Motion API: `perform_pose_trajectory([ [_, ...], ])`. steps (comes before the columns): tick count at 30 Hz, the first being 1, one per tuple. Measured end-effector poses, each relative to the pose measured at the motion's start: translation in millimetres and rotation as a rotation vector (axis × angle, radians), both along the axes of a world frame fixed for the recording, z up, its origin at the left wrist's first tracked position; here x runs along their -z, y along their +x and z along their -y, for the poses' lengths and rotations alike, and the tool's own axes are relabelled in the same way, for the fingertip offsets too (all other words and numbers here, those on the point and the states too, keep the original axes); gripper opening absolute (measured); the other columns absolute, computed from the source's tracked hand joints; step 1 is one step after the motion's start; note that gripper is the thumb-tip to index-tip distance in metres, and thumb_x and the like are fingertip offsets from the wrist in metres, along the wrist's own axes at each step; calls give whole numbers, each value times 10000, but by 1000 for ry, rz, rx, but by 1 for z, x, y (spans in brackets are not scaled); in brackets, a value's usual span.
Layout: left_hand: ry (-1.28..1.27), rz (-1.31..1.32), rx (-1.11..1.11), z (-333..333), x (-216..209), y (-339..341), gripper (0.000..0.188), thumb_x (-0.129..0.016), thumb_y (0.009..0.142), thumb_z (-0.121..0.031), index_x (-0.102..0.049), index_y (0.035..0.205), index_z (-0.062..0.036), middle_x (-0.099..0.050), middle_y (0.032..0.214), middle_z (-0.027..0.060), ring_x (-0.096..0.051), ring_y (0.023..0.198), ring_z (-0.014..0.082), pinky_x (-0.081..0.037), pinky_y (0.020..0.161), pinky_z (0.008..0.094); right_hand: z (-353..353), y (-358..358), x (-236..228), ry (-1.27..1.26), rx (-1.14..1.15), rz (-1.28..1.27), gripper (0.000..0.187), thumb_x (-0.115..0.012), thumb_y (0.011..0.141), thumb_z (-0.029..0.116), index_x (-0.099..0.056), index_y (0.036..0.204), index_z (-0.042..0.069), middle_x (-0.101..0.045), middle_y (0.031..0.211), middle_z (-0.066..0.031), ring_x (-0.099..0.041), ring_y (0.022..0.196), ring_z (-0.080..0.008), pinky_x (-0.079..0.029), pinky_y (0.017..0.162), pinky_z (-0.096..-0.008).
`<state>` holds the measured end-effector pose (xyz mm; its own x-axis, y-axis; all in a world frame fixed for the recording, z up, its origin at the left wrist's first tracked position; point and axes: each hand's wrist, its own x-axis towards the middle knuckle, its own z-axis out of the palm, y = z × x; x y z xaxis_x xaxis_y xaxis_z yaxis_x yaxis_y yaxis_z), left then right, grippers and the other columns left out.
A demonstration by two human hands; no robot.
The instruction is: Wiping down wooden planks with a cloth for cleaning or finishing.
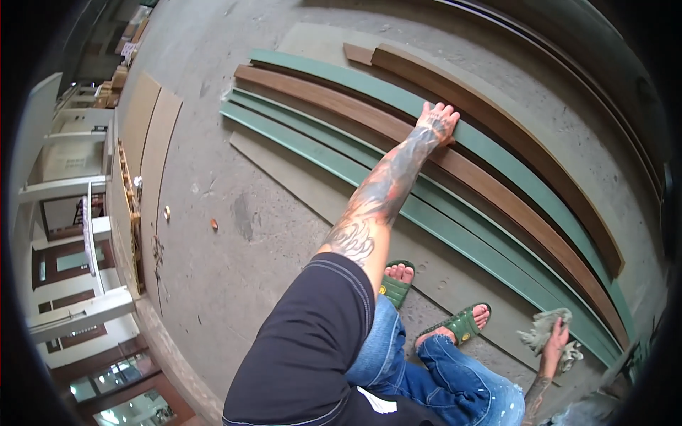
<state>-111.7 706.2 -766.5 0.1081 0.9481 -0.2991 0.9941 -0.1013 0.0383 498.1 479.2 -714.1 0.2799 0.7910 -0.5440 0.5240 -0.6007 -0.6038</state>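
Note:
My left hand [440,122] reaches across several long boards on the floor. Its fingers lie over one edge of a green board [341,78], the thumb at the other edge. Just nearer lies a brown board [334,103], partly behind my forearm. Closer to my feet run two more green strips, one of them a green strip with a raised edge [298,148]. Low on the right, my right hand [555,342] is closed around a crumpled whitish rag [543,328], close to the right ends of the boards.
Beyond the green board lies a thicker brown board [511,124] with a short brown piece [359,54] at its left end. My feet in green sandals [463,325] stand beside a flat grey-brown sheet [284,174]. Flat tan panels [160,121] and a wooden pallet [130,206] are at left.

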Motion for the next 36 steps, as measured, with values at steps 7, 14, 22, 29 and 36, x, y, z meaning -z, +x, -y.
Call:
perform_pose_trajectory([
  [7, 290, 228, 92, 8, 6, -7, 644, -757, 766, -449, -552, 1301, -153, -547, 1271, 94, -497, 1222, 278, -381, 1016, 464, -2, -64, -58, 48, -382, -149, 352, -542, 996, 208, -542, 1248, -37, -636, 1092, -80, -560, 993, -147, -438, 904, -290],
  [14, 40, 74, 48, 13, -20, -1, 707, -667, 781, -600, -547, 1288, -123, -544, 1235, 111, -484, 1225, 282, -372, 1011, 475, 12, -93, -57, 47, -306, -129, 338, -545, 982, 170, -540, 1247, -40, -641, 1106, -104, -573, 999, -174, -450, 894, -299],
  [22, 112, 140, 65, 37, -21, -20, 649, -745, 809, -344, -506, 1354, -86, -533, 1367, 152, -497, 1264, 337, -409, 1065, 439, -26, -139, -88, -187, -452, -194, 401, -552, 919, 207, -533, 1286, 45, -649, 982, -65, -583, 844, -143, -490, 719, -329],
  [29, 155, 248, 103, 0, 8, 12, 578, -820, 691, -327, -553, 1155, -109, -512, 1252, 71, -490, 1163, 297, -424, 913, 451, 3, -121, -80, -22, -482, -73, 343, -549, 865, 191, -569, 1175, 47, -684, 938, -201, -664, 876, -377, -525, 776, -408],
  [36, 85, 217, 170, -9, 11, -7, 590, -880, 597, -303, -534, 1020, -80, -556, 1030, 101, -534, 1007, 314, -459, 821, 446, 9, -131, -61, -56, -560, -42, 347, -565, 859, 245, -578, 1158, 68, -679, 981, -211, -652, 935, -395, -520, 806, -449],
])
